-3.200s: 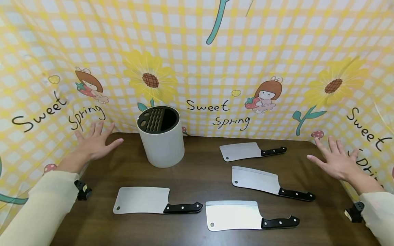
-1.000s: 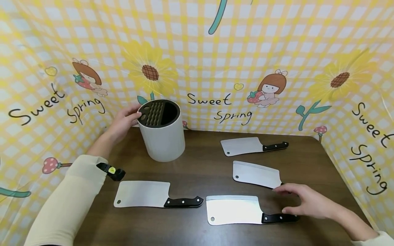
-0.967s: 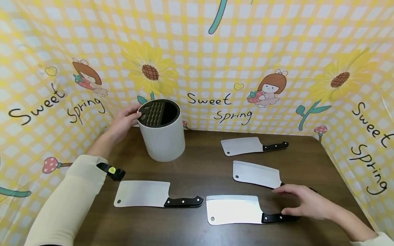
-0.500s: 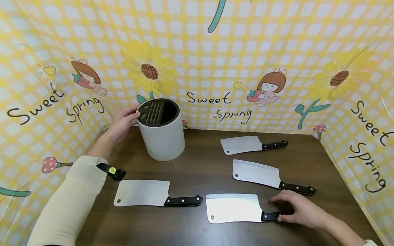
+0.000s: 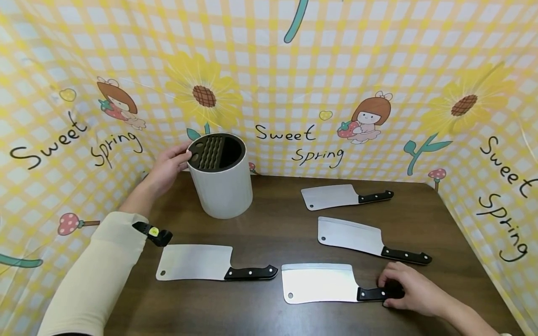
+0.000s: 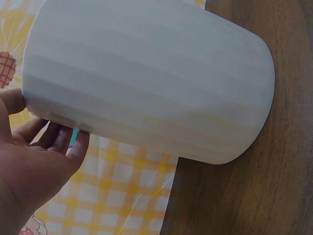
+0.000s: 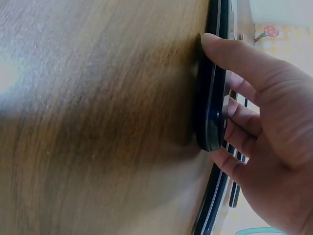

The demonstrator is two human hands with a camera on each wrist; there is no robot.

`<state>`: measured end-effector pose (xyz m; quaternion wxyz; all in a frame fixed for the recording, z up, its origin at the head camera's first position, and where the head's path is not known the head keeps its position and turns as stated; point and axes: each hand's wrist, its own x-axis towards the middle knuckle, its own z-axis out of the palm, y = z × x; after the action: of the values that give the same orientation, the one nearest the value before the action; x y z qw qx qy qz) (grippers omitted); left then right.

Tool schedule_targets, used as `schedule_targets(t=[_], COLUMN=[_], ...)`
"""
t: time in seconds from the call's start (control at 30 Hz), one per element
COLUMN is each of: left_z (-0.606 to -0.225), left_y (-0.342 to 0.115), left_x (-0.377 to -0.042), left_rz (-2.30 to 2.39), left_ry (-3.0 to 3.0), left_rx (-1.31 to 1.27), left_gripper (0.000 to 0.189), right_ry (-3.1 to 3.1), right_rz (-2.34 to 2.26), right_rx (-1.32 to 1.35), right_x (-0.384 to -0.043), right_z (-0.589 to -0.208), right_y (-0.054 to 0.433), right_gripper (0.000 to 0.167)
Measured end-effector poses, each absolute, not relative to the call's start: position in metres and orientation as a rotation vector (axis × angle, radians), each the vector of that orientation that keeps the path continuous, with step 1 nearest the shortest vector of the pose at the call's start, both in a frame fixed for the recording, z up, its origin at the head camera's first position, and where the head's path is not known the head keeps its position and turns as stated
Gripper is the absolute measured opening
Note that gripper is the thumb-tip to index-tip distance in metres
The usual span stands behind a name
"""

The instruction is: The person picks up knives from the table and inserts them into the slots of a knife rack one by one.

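Observation:
A white cylindrical knife block (image 5: 222,196) with a black slotted top stands at the back left of the table. My left hand (image 5: 167,169) holds its upper left side, with thumb and fingers against the wall near the rim in the left wrist view. At the front right lies a cleaver (image 5: 319,284) with a broad steel blade and a black riveted handle. My right hand (image 5: 414,290) grips the end of that handle, thumb on the near side and fingers on the far side. In the right wrist view the handle (image 7: 211,112) lies between thumb and fingers, low over the wood.
Other cleavers lie flat on the brown table (image 5: 277,224): one at front left (image 5: 195,262), one at middle right (image 5: 350,237) just beyond my right hand, one at back right (image 5: 329,198). A yellow checked cloth (image 5: 269,84) walls the back and sides.
Both hands came inward from the table's sides, the left to the knife block. The right lowered to the front cleaver, and its fingers closed round the handle. The cleavers stay in place.

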<state>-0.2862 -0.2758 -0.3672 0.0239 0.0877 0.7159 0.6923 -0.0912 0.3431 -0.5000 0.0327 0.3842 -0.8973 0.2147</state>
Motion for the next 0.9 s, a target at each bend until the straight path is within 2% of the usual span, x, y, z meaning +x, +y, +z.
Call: schedule_targets(t=[0.33,0.53,0.77,0.9], left_z=[-0.368,-0.369,-0.37,-0.371], left_y=[-0.277,-0.278,-0.278,-0.279], left_x=[-0.287,-0.288,-0.29,-0.289], left_rz=[2.109,2.095,2.108,2.094], left_ry=[2.253,2.261,2.241,2.262], left_rx=[0.239,0.221,0.243,0.258], left_gripper=[0.055,0.057,0.055,0.055], right_ry=[-2.792,-2.846,-2.816,-2.764], right_rz=[0.792,1.155,1.25,1.416], right_rx=[1.115,1.018,0.927,0.822], right_x=[-0.089,-0.088,-0.088,-0.089], right_z=[-0.496,-0.483,-0.46,-0.445], right_y=[0.344,0.348,0.354,0.359], right_gripper=[0.045,0.037,0.035,0.043])
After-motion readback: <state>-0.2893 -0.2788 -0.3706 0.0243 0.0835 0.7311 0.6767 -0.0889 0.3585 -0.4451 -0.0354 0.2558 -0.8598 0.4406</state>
